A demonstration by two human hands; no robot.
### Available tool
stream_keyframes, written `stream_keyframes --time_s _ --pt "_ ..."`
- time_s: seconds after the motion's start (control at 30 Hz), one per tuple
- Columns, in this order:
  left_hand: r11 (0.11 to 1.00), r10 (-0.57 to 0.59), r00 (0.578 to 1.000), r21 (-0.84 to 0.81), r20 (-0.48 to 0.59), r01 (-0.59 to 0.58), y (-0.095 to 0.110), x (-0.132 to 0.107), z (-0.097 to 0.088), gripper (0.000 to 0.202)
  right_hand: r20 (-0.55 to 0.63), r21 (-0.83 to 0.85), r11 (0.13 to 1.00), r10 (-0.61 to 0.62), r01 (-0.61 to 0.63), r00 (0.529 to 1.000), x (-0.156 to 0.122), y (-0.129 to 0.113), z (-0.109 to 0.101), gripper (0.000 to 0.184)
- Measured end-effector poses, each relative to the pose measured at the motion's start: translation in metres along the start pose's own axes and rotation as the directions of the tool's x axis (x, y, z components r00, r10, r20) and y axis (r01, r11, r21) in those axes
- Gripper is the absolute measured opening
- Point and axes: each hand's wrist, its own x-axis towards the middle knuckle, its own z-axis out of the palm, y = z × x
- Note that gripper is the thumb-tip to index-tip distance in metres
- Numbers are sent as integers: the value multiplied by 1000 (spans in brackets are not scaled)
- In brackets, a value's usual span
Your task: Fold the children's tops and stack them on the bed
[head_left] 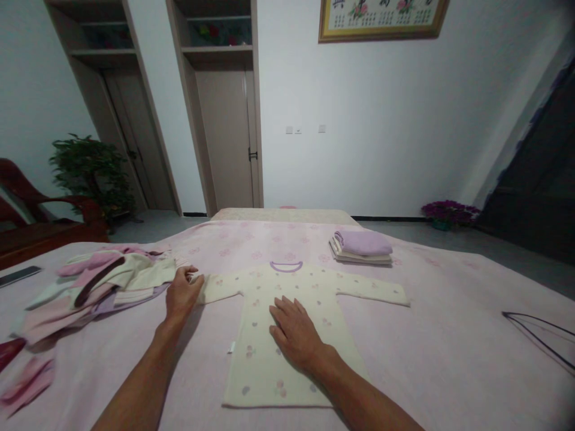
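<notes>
A small cream long-sleeved shirt (265,353) with pastel dots and a lilac collar lies spread flat on the pink bedspread (449,335). My right hand (294,332) rests flat and open on the shirt's chest, fingers stretched out. My left hand (182,293) is closed in a pinch on the cuff of the shirt's left sleeve, just beside the heap of clothes.
A loose heap of pink and cream clothes (94,287) lies at the left. A folded stack with a lilac piece on top (362,246) sits further back on the right. A phone (20,275) lies at the far left, a dark wire hanger (539,335) at the right edge.
</notes>
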Motion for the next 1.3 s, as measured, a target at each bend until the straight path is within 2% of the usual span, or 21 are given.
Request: stream_keyframes --time_s 0.1,0.17,0.2,0.27,0.33,0.37,0.4,0.43,0.5,0.57,0.67,0.73,0.8,0.87,1.0,1.1,1.2,1.3 --pt "979 59 997 -198 55 -47 32 -13 0 40 -97 70 998 11 -4 995 0 4 5 43" --pt "925 84 985 -379 149 -21 58 -32 3 48 -156 181 983 40 -11 987 2 7 7 40" --pt "881 102 968 -472 230 20 71 -45 7 53 -173 262 965 65 -18 983 3 9 7 40" --pt "787 213 904 -614 371 66 93 -73 18 56 -171 457 889 120 -29 978 8 13 6 46" --pt "743 319 793 -656 519 131 108 -96 30 56 -157 615 787 177 -44 972 12 17 4 54" --pt "749 346 735 -644 583 158 111 -105 35 57 -147 661 748 207 -60 967 14 19 4 57" --pt "769 357 697 -619 622 159 113 -110 37 56 -134 683 725 239 -85 962 16 20 4 59" --pt "799 360 684 -588 634 125 112 -112 36 53 -117 684 720 271 -121 955 17 21 5 60" --pt "871 369 716 -490 592 -43 105 -109 27 42 -73 638 743 322 -204 944 18 20 7 71" --pt "917 392 732 -302 557 -261 93 -102 9 27 -57 556 793 335 -248 941 18 17 10 82" --pt "891 319 704 54 635 -452 73 -99 -17 23 -94 482 835 350 -265 932 20 13 11 77" --pt "847 248 677 184 692 -499 60 -105 -27 26 -95 539 792 394 -286 914 23 13 8 70" --pt "834 203 658 225 726 -505 50 -115 -31 28 -67 657 692 450 -300 891 27 16 3 66" --pt "840 175 655 235 735 -489 44 -124 -30 27 -29 779 552 504 -296 863 30 19 -4 64" --pt "858 168 688 239 706 -455 44 -134 -26 17 24 929 277 615 -245 789 30 28 -14 61" --pt "897 154 700 199 697 -395 51 -136 -26 9 49 979 121 647 -166 761 30 36 -20 62" --pt "940 160 683 101 713 -325 63 -135 -29 9 72 995 4 651 -98 756 33 46 -30 61" --pt "956 203 661 1 722 -295 80 -136 -29 14 52 998 -18 649 -52 759 36 53 -46 60"
